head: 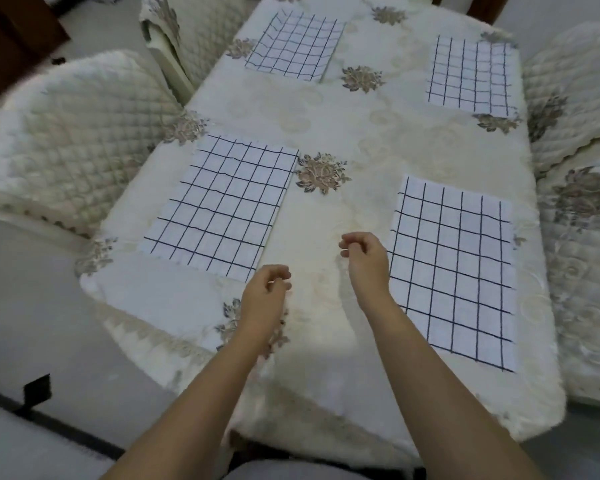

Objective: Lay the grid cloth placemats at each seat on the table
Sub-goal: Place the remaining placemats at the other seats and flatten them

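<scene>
Both hands hover low over the surface (326,216), left hand (265,292) and right hand (364,258) loosely curled, each grip empty. Four grid placemats lie flat: near left (219,206), near right (454,271), far left (295,46), far right (470,76), beside quilted chairs (77,133).

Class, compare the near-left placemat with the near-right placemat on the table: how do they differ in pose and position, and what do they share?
The near-left placemat lies skewed, its edges slanting against the near table edge; the near-right placemat lies nearly square to it. The near-left placemat sits farther from the person; the near-right placemat reaches closer to the near edge. The right hand hovers beside the near-right placemat; the left hand is by the near-left placemat's corner. Both are white cloths with dark grid lines, lying flat.
</scene>
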The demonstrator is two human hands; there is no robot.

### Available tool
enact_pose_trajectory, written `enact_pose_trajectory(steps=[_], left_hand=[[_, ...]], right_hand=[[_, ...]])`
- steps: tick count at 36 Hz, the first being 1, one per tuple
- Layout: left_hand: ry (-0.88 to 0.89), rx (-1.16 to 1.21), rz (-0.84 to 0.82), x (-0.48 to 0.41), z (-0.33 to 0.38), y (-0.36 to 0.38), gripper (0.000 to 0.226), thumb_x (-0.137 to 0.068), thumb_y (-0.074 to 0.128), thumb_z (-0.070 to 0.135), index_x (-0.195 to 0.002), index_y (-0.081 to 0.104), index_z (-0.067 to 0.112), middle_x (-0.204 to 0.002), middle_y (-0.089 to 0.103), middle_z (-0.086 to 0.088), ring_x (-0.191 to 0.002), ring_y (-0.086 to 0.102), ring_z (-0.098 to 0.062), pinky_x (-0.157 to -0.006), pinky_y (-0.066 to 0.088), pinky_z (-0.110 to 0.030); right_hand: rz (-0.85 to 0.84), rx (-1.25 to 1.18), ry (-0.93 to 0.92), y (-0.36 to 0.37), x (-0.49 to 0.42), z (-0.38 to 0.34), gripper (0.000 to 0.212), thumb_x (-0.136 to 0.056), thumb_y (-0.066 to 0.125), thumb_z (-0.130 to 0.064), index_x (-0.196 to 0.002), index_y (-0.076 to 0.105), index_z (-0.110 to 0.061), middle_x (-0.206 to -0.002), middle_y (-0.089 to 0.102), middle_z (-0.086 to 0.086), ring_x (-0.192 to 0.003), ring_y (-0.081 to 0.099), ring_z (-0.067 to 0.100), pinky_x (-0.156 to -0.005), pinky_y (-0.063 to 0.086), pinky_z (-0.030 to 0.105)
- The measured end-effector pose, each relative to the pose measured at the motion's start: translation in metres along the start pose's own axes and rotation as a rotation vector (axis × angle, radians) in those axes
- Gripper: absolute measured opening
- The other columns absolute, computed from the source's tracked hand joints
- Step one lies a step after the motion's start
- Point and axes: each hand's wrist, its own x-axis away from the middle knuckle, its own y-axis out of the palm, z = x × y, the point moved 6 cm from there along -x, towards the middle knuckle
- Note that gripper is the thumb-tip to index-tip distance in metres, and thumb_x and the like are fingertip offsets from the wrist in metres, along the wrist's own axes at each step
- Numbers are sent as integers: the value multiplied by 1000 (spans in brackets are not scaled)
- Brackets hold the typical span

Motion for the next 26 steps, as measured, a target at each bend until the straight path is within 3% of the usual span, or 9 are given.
enact_pose_trajectory(steps=[3,6,9,12,16,18,21,24,26], left_hand=[[-16,-11,-39,3,-11,-33,28,-94,38,2,-89,57,22,-92,63,5,-84,62,-11,-62,48,-15],[-7,-90,-92,6,-20,-56,29,-94,39,4,-86,57,26,-90,63,5,-85,61,-17,-68,51,-24],[-1,-151,-147,6,-27,-68,25,-95,39,8,-90,57,25,-95,65,2,-84,63,-23,-72,53,-35],[21,-232,-196,1,-27,-69,22,-95,39,11,-99,58,21,-95,64,4,-69,57,-13,-55,47,-25],[60,-340,-290,-11,-16,-48,22,-95,40,13,-106,58,19,-99,62,4,-65,51,-3,-57,42,-15],[105,-427,-363,-16,-7,-32,26,-95,40,13,-114,58,17,-110,61,2,-76,55,-4,-64,44,-16],[198,-596,-473,-23,4,-7,32,-96,41,16,-125,53,15,-129,55,-1,-110,55,-15,-90,40,-24],[290,-774,-578,-34,8,20,37,-96,40,16,-131,48,13,-137,48,-4,-121,49,-21,-102,36,-31],[332,-917,-597,-46,11,35,39,-95,39,15,-134,44,14,-143,43,-4,-130,40,-21,-113,24,-40]], right_hand=[[36,-33,20,19,25,5,24,-92,37,-1,-94,58,-12,-86,60,0,-76,55,13,-58,43,10],[82,-44,38,30,46,13,23,-92,37,0,-93,58,-10,-84,58,1,-68,53,9,-47,40,3],[128,-6,65,32,59,22,22,-91,38,-1,-92,57,-11,-86,59,2,-67,53,12,-52,42,9],[162,93,103,30,61,30,19,-91,42,-5,-94,58,-14,-96,62,6,-81,58,20,-70,46,25],[206,252,143,18,48,37,23,-90,46,-9,-108,60,-8,-103,60,3,-90,54,17,-76,41,27],[224,353,151,10,37,38,24,-88,48,-11,-109,58,-7,-105,60,4,-89,54,18,-75,42,29],[253,526,171,-4,17,39,23,-86,50,-12,-108,55,-4,-112,56,11,-94,56,26,-73,42,32],[276,686,223,-19,-2,41,25,-86,51,-12,-109,52,-2,-117,49,15,-101,53,32,-75,43,36],[283,781,257,-27,-12,41,30,-86,52,-12,-114,50,-1,-121,46,16,-107,50,33,-80,44,37]])
